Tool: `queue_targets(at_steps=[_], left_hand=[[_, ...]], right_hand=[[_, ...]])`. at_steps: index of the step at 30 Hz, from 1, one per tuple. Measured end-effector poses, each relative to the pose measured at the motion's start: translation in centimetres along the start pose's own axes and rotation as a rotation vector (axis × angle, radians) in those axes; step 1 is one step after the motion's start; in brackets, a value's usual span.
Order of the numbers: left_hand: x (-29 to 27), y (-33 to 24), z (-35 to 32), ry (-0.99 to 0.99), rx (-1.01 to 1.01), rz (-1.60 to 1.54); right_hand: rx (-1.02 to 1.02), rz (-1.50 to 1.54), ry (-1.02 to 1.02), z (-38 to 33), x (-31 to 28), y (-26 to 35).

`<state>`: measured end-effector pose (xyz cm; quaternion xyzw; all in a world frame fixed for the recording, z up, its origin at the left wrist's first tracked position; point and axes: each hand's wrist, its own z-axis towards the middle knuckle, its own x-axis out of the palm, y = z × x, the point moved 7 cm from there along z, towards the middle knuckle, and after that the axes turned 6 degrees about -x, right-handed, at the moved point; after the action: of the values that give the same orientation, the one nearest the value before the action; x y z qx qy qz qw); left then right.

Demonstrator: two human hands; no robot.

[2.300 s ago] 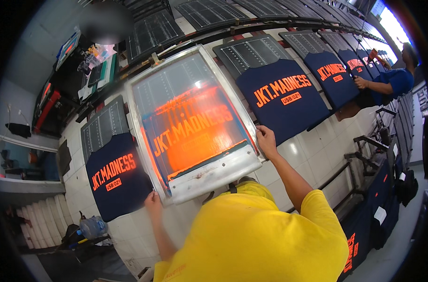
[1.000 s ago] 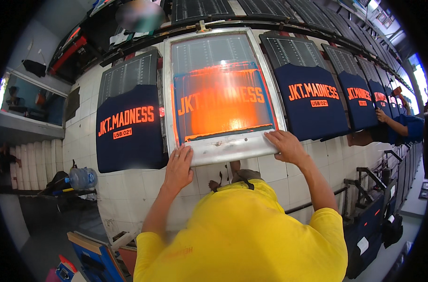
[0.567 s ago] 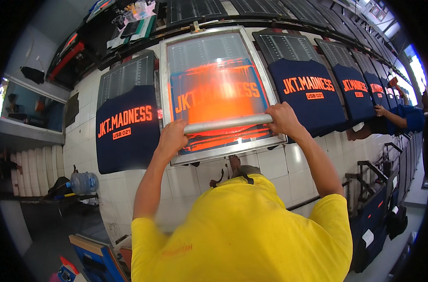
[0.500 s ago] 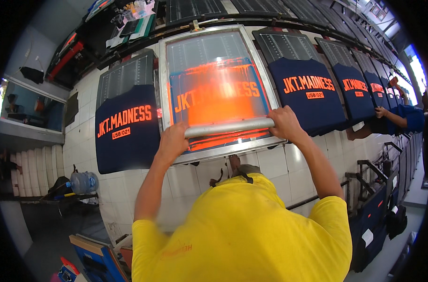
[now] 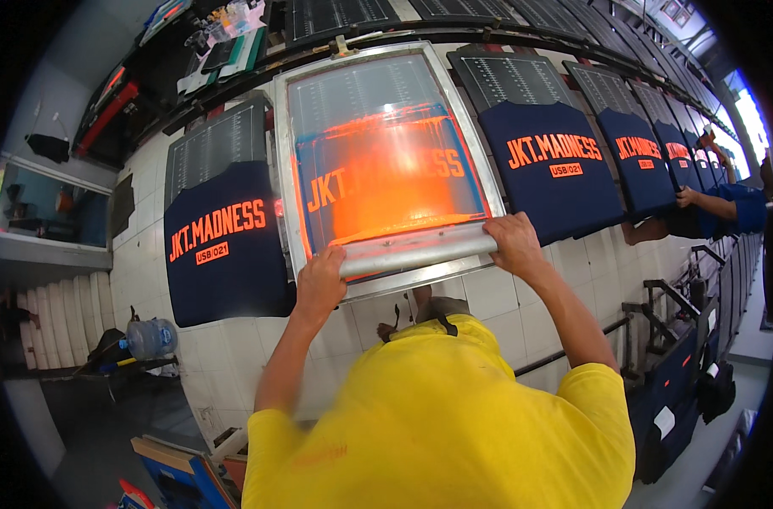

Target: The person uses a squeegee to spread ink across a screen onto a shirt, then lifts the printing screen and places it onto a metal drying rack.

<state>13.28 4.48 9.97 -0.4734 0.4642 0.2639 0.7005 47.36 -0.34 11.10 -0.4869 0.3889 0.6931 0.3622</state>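
Observation:
A metal-framed printing screen coated with orange ink lies over a dark blue shirt on a long work line. Across its near end rests a long silver squeegee. My left hand grips the squeegee's left end and my right hand grips its right end. Beside the screen, on the left, lies a dark blue shirt with orange lettering. Another printed shirt lies on the right. My yellow shirt fills the lower part of the view.
More printed blue shirts run along the line to the far right, where another person's arm reaches over one. A water jug stands on the floor at left. Dark racks with hanging cloth stand at right.
I set the screen down over a shirt between two printed ones, and both hands went from the frame's edge to the squeegee. Since half a second ago it sits lower on the screen.

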Motion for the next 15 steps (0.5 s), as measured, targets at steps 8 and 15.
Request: queue_targets(at_steps=[8,15], left_hand=[[2.0,-0.5,-2.6,-0.09,0.105,0.08],[2.0,1.5,3.1,-0.088,0.063,0.125]], right_hand=[[-0.043,-0.05,-0.058,-1.9,1.4,0.3],[-0.095,-0.037,-0.026,5.4,2.1,-4.5]])
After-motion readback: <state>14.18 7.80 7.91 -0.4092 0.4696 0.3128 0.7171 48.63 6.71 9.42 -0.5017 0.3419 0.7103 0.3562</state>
